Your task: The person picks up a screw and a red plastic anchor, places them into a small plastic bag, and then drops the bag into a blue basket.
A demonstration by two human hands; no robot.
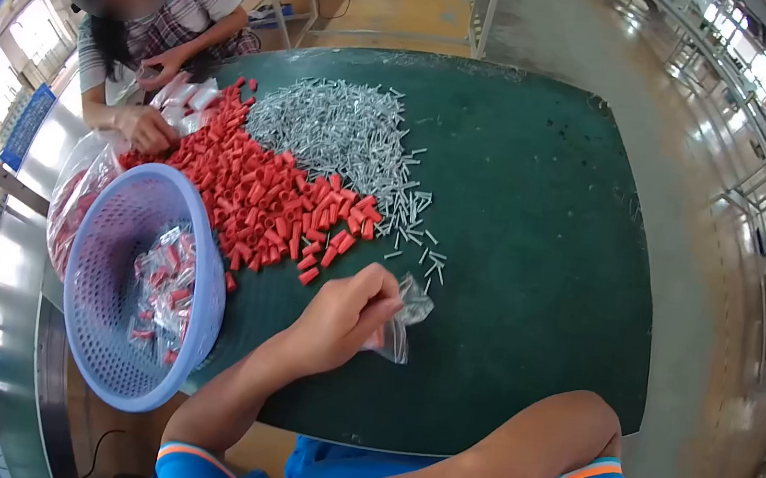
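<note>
My left hand [338, 320] is closed at the near side of the table, its fingers pinched on a small clear plastic bag [412, 312]. A bit of red shows low in the bag by my fingers; what else is in it I cannot make out. Just beyond that hand lies a pile of red plastic sleeves [258, 198], and behind them a heap of silvery screws or nails [330, 126]. My right forearm [478, 469] crosses in front of my body, and its hand is out of view past the bottom edge.
A lilac perforated basket [207, 313] at the left holds several small filled bags [166, 283]. Beside it stands a large clear bag [80, 185] of red pieces. Across the green table [540, 221], a co-worker's hand [146, 128] touches the red pile near small plastic bags [193, 103].
</note>
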